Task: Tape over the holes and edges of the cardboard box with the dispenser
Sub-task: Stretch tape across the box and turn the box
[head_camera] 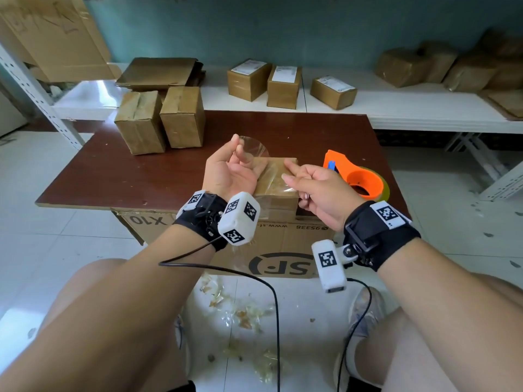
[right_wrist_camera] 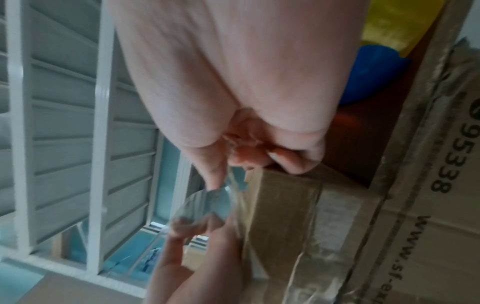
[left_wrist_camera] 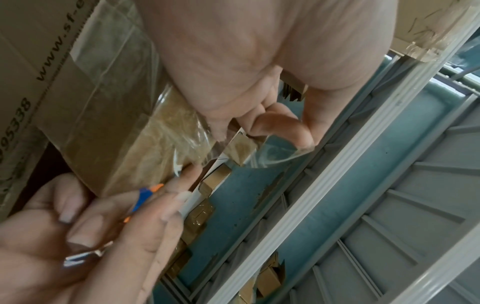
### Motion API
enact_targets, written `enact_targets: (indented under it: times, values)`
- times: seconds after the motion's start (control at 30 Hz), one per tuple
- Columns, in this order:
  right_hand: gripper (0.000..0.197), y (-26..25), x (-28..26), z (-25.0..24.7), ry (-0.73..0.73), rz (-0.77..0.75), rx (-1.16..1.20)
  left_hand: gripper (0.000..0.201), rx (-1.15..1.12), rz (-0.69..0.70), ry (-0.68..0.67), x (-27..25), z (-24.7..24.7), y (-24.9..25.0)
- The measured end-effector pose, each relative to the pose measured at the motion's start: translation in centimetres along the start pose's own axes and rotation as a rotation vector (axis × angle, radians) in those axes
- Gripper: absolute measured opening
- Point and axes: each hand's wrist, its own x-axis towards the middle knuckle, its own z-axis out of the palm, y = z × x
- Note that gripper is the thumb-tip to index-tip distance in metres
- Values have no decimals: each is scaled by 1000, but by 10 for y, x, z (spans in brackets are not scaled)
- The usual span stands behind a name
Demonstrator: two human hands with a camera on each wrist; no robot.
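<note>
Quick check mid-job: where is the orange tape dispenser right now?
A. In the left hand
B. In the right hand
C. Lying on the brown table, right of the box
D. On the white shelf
C: the dispenser lies on the table right of the box, while both hands hold a clear tape strip.

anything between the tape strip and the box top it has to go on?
Nothing visible. The clear tape strip, pinched by the left hand and right hand, hangs directly over the small cardboard box; the dispenser sits aside.
</note>
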Motion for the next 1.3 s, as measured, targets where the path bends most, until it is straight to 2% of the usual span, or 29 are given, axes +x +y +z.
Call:
enact_targets:
  times: [0.07, 0.13, 0.23, 0.3, 0.37, 0.43, 0.53, 0.57, 0.7, 0.83, 1.0, 1.03, 1.17, 1.23, 1.3]
  values:
    - [32, -17, -8, 4, 149, -100, -5, 30, 15, 14, 13, 1, -1, -1]
    - [34, -47, -18, -3, 237, -252, 143, 24, 28, 38, 7, 2, -1, -3]
    - [38, -81, -41, -18, 48, -394, 378, 24, 13, 41, -7, 3, -1, -3]
    - [39, -81, -43, -21, 23, -376, 359, 28, -25, 33, -15, 6, -2, -3]
    - [41, -75, -33, -21, 94, -333, 297, 37, -59, 22, -37, 9, -5, -1]
    - [20, -77, -26, -20, 164, -264, 304, 43, -86, 3, -55, 11, -5, 3]
    - [26, -76, -19, -28, 207, -173, 312, 49, -103, -7, -102, 6, -1, 20]
    - [21, -74, -19, -31, 221, -156, 288, 45, -73, 0, -134, 4, 0, 30]
    - [22, -69, -19, -41, 224, -134, 224, 8, 182, -10, -224, -1, 2, 67]
    - [12, -62, -14, -52, 194, -81, 102, 6, 367, 16, -83, -5, 3, 85]
    - [21, -53, -15, -59, 148, -12, 59, 9, 617, 27, -42, -8, -9, 110]
    - [22, -52, -14, -60, 162, -9, 64, 13, 650, 45, -28, -9, -10, 115]
    - [26, -47, -14, -64, 176, 11, 49, 54, 774, 164, 69, -11, -20, 129]
    - [18, -43, -12, -64, 183, 18, 39, 56, 833, 178, 116, -10, -26, 129]
    - [21, -39, -10, -62, 211, 20, 31, 53, 857, 181, 171, -9, -30, 125]
